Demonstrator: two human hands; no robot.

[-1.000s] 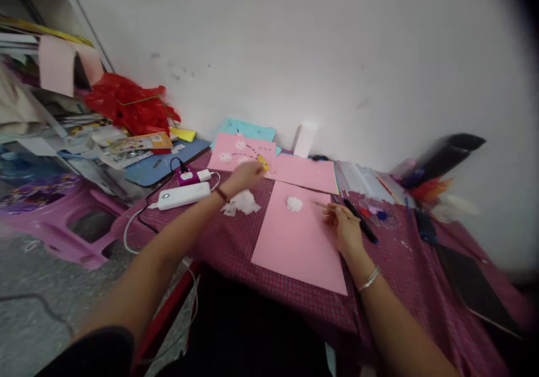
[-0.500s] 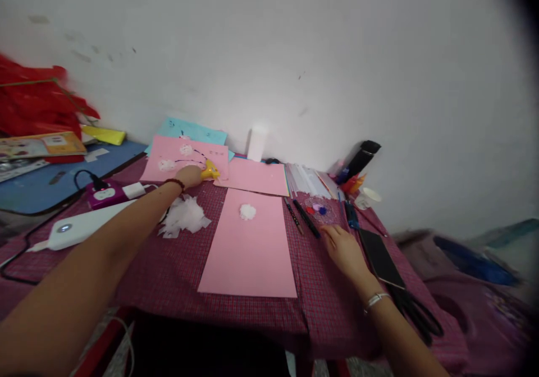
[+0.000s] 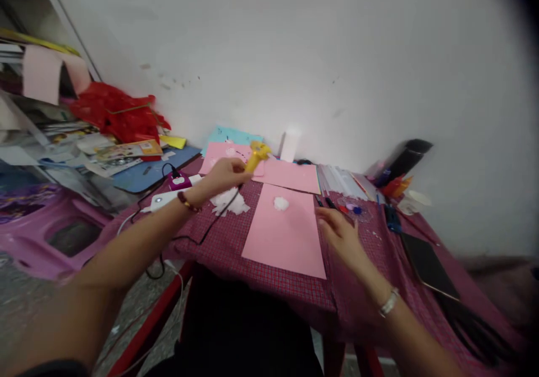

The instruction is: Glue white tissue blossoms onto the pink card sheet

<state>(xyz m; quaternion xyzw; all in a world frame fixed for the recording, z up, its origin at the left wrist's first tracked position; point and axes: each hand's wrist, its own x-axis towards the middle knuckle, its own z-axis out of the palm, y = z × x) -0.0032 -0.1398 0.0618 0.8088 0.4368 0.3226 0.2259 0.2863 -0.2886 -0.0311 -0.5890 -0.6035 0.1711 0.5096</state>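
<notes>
My left hand is closed round the handle of a yellow glue gun, held up above the table with its black cord trailing down. Below it lies a pile of white tissue pieces. A pink sheet of paper lies in front of me, with a round white tuft near its far end. Over that sheet's right edge is my right hand, fingers apart and holding nothing visible. Dark pens and a clear dish with coloured pom-poms are just beyond it.
At the back are a decorated pink card, blue sheets and more pink paper. A white power bank and purple plug adapter stand left. Glue sticks, a black notebook and scissors lie right.
My left hand has lifted the glue gun from beside the decorated card. My right hand has moved toward the pink sheet's right edge. The view has turned left.
</notes>
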